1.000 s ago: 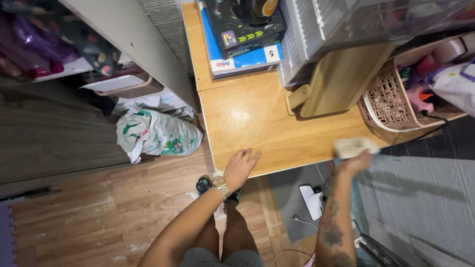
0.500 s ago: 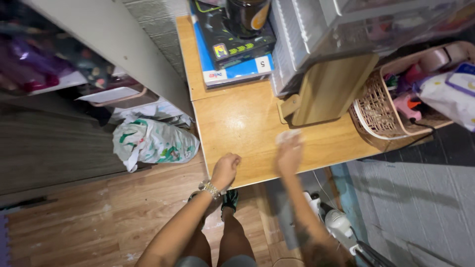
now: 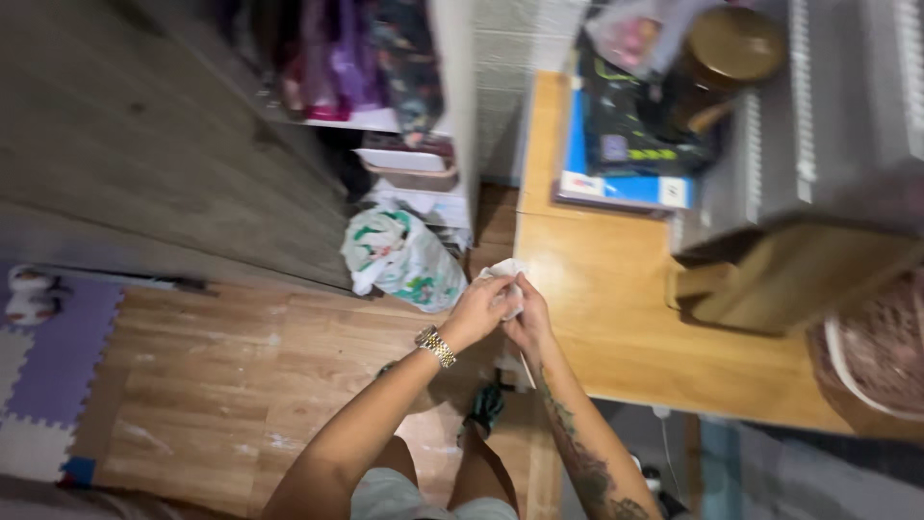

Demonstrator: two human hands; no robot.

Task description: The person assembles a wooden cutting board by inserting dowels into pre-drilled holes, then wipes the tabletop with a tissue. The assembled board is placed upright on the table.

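Both my hands meet at the left edge of a light wooden tabletop (image 3: 616, 318). My left hand (image 3: 479, 310), with a metal watch on its wrist, and my right hand (image 3: 527, 320) are closed together on a small crumpled white tissue (image 3: 504, 273) that sticks out above my fingers. The tissue is held just above the table's corner.
A white plastic bag with green print (image 3: 404, 258) lies on the wood floor beside the table. On the table stand a blue flat box (image 3: 621, 183) with dark items on top, a brown-lidded jar (image 3: 731, 53), a grey slatted appliance (image 3: 818, 144) and a wicker basket (image 3: 866, 356). Foam mat tiles (image 3: 48, 376) lie at left.
The view has swung right. My right hand brought the white tissue from the table's front edge to the left corner, where my left hand joined it; both now hold it.
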